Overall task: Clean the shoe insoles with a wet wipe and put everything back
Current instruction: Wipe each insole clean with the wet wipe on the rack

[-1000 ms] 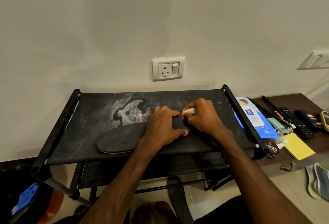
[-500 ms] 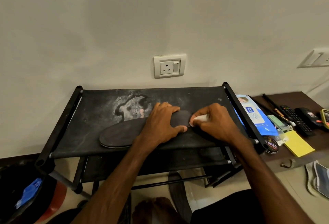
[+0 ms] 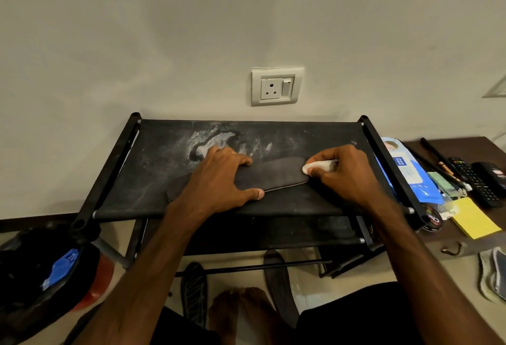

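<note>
1. the dark insole (image 3: 276, 177) lies flat on the top fabric shelf of the black shoe rack (image 3: 153, 180), its long side running left to right.
2. my left hand (image 3: 219, 183) lies flat across the insole's middle, fingers spread and thumb at the near edge, pressing it down.
3. my right hand (image 3: 350, 177) has its fingers curled round a bunched white wet wipe (image 3: 320, 166), which touches the insole's right end.
4. just right of the rack, on the brown table (image 3: 487, 144), lies the blue wipes pack (image 3: 408, 172); i cannot tell if its flap is open.
5. near it are a polish tin (image 3: 434, 220), yellow sticky notes (image 3: 475, 220) and a remote (image 3: 475, 180).
6. at far left a black-lined bin (image 3: 24, 276) holds a blue wrapper (image 3: 61, 266).
7. two more insoles (image 3: 194, 290) lie on the floor below.
</note>
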Demonstrator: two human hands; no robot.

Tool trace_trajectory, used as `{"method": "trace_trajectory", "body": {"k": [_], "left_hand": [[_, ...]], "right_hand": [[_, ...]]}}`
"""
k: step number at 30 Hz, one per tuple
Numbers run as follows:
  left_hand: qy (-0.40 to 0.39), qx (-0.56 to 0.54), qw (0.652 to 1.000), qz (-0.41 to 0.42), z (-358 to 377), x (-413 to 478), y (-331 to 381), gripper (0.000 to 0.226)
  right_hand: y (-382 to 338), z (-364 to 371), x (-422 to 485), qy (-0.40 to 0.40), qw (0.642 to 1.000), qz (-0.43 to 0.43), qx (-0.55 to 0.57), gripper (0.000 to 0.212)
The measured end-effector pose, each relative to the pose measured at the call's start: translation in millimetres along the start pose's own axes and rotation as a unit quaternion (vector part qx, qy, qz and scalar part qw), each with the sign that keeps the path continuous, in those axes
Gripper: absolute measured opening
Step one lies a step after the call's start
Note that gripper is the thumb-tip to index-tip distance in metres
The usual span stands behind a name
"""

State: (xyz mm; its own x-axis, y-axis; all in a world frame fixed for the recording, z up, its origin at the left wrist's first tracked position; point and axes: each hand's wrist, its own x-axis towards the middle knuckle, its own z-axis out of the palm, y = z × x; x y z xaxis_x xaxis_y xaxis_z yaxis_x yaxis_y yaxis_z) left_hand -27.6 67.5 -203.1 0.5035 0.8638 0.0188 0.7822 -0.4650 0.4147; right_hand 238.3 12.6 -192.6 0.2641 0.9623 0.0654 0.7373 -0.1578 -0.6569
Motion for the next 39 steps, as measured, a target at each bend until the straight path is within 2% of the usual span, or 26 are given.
{"method": "trace_trajectory", "body": {"k": [7,11,13,18,22,26,30,32,37,39], "left_hand": [[0.024,0.000,0.999,-0.027,6,5,4,0.076],[0.028,-0.006,0.999,-0.029,8,4,2,0.076],[0.029,-0.009,0.999,-0.026,8,3,2,0.075],[0.026,-0.003,0.999,-0.028,8,2,3,0.077],[0.025,-0.015,0.999,-0.029,8,2,2,0.076],[0.021,-0.027,0.999,-0.037,9,4,1,0.080],[0.026,-0.030,0.998,-0.039,10,2,3,0.075],[0.032,-0.026,0.998,-0.038,10,1,5,0.074],[0.035,-0.032,0.998,-0.035,11,2,3,0.075],[0.040,-0.036,0.998,-0.033,11,1,3,0.073]], "right_hand": [[-16,21,-3,-0.012,0.996,-0.009,-0.089,0.016],[-36,45,-15,-0.059,0.993,-0.083,-0.059,0.015],[-39,49,-18,-0.074,0.992,-0.094,-0.042,0.013],[-15,25,-6,0.004,0.998,0.002,-0.058,0.010],[-4,14,-2,0.061,0.996,0.024,-0.066,0.009],[-20,35,0,0.017,0.997,-0.024,-0.068,0.013],[-21,26,24,0.040,0.997,0.023,-0.056,0.016],[-22,26,28,0.046,0.996,0.019,-0.077,0.018],[-50,58,4,-0.052,0.993,-0.080,-0.076,0.021],[-48,55,4,-0.054,0.993,-0.072,-0.074,0.023]]}}
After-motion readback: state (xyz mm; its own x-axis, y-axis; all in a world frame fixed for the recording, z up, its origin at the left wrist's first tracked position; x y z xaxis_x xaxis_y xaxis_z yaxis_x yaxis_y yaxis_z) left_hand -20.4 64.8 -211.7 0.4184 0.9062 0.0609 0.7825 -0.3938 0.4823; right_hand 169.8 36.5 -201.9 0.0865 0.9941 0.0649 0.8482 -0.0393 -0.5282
